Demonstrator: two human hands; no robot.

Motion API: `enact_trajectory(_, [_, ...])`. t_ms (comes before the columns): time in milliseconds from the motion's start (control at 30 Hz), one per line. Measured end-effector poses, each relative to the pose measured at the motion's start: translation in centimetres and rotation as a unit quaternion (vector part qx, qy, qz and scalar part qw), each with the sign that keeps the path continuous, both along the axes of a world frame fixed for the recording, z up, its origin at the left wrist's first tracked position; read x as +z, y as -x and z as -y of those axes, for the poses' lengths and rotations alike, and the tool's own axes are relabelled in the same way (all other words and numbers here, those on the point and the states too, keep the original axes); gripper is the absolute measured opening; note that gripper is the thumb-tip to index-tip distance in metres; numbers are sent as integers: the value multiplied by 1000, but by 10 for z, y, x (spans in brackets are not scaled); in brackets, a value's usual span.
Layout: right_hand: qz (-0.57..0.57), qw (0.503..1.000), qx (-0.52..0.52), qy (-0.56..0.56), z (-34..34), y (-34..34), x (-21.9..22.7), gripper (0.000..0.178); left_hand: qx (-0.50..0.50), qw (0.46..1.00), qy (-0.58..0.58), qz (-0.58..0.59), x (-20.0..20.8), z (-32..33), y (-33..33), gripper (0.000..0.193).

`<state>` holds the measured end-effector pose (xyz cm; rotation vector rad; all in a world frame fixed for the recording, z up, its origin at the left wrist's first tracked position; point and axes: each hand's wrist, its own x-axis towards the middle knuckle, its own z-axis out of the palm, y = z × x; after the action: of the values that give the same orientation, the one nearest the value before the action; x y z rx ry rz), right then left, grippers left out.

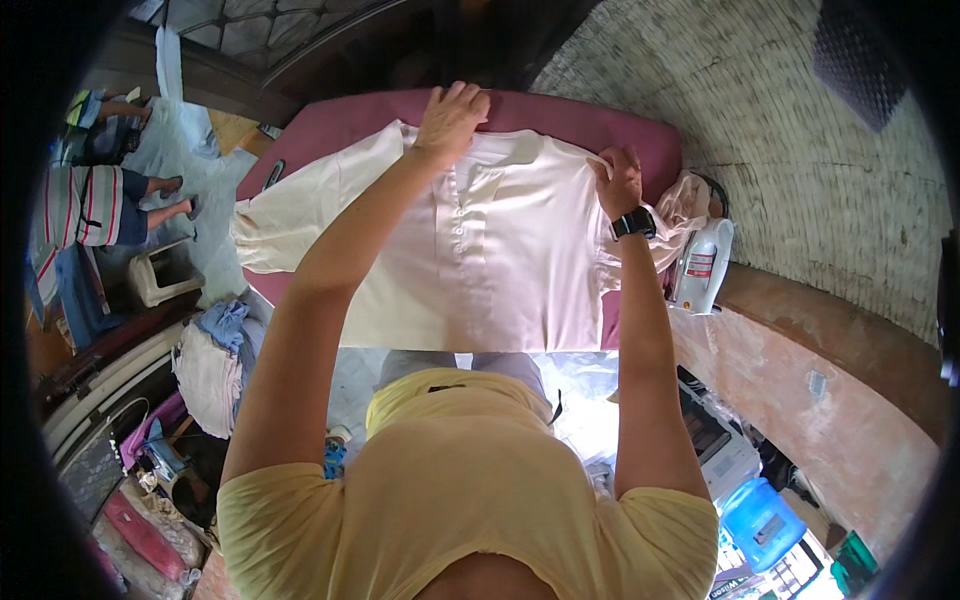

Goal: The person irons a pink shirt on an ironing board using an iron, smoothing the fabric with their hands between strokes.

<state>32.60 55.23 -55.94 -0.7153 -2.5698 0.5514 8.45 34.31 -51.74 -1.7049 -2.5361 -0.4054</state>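
Cream shirt; long axis crosswise; collar away; hands along far edge

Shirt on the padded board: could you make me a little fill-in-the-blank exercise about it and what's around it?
1. Near the pale shirt on its maroon board, the person's own yellow top has ____ sleeves, ending above the elbows.
2. The black watch is worn on the ____ wrist.
3. The hand nearer the collar is the ____ one.
4. The plastic jug at lower right is ____.

Missing words: short; right; left; blue.
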Motion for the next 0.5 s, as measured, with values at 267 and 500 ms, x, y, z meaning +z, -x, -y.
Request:
enact_trajectory(267, [-6, 1000, -7, 16, 6, -4, -7, 29, -54, 998, -8, 13, -12, -27, -20, 33])
enact_trajectory(500, [-9, 998, 4, 64, -2, -4, -10, 29, -44, 997, 1, 57, -10, -59, -46, 29])
